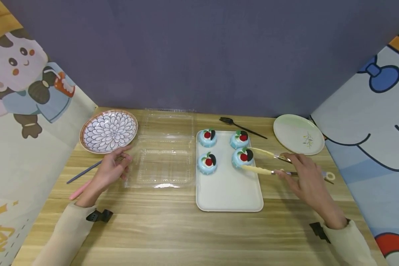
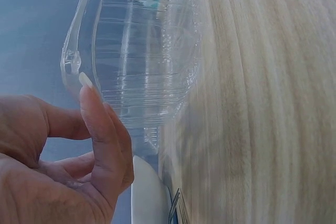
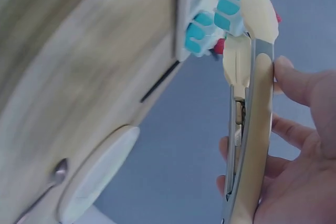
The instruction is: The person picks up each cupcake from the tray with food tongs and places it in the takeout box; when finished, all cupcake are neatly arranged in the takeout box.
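Observation:
My right hand (image 1: 306,177) holds cream-tipped tongs (image 1: 257,170), thumb on one arm and fingers on the other. Between the tong tips is a light-blue toy cupcake (image 1: 242,158) topped with a red berry, a green leaf and a dark disc. In the right wrist view this cupcake (image 3: 229,3) appears slightly raised above the white tray (image 1: 227,195). My left hand (image 1: 109,170) is at the left edge of an opened clear plastic box (image 1: 164,166), fingers relaxed and holding nothing. One fingertip is at the box's rim in the left wrist view; contact is unclear.
Several similar cupcakes (image 1: 207,163) stand on the tray. A flower-patterned plate (image 1: 109,131) lies at the back left, near a blue stick (image 1: 83,172) and a pink handle (image 1: 79,190). At the back right are a black fork (image 1: 242,127) and a pale oval plate (image 1: 296,133).

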`<state>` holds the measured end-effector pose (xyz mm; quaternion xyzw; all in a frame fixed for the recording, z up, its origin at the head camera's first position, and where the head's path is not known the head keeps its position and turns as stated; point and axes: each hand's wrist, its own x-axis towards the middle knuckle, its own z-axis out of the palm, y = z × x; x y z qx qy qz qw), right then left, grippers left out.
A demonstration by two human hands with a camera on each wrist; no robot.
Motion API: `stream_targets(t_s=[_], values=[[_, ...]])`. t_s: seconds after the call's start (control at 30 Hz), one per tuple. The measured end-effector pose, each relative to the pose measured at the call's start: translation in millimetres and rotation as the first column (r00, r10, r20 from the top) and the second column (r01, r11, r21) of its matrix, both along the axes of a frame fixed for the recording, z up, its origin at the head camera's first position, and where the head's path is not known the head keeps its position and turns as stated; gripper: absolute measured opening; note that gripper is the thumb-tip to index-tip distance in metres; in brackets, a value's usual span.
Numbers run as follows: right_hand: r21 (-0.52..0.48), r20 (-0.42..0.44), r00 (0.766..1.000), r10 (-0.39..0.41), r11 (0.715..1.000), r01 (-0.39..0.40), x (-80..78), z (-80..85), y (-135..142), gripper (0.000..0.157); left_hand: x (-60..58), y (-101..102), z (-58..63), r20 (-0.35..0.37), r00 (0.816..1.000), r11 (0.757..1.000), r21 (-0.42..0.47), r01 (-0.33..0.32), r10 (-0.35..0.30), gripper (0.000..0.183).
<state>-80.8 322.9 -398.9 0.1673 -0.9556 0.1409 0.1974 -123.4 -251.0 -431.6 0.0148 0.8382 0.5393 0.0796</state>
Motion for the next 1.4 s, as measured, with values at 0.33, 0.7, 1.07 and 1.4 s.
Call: stream_targets(t_s=[0.33,0.7,1.07,1.4], values=[[-0.038,-0.037,0.995,0.094,0.995,-0.095,-26.3,26.3,-47,0.060,0.1,-2,-0.8,0.001,1.000,1.000,-0.002,-0.008,0.008,0.049],[0.022,0.028,0.959,0.281,0.959,-0.282,-59.6,34.9,-145,0.055,-2.1,0,-1.7,0.014,1.000,1.000,0.028,-0.013,0.013,0.050],[0.086,0.155,0.914,0.375,0.917,-0.390,-82.1,17.2,-234,0.053,-3.4,0,-2.8,0.039,0.999,0.999,0.034,-0.014,0.013,0.051],[0.107,0.210,0.903,0.374,0.910,-0.401,-96.8,7.5,-268,0.054,-3.8,-1,-2.3,0.034,0.999,1.000,0.015,-0.016,0.016,0.052]])
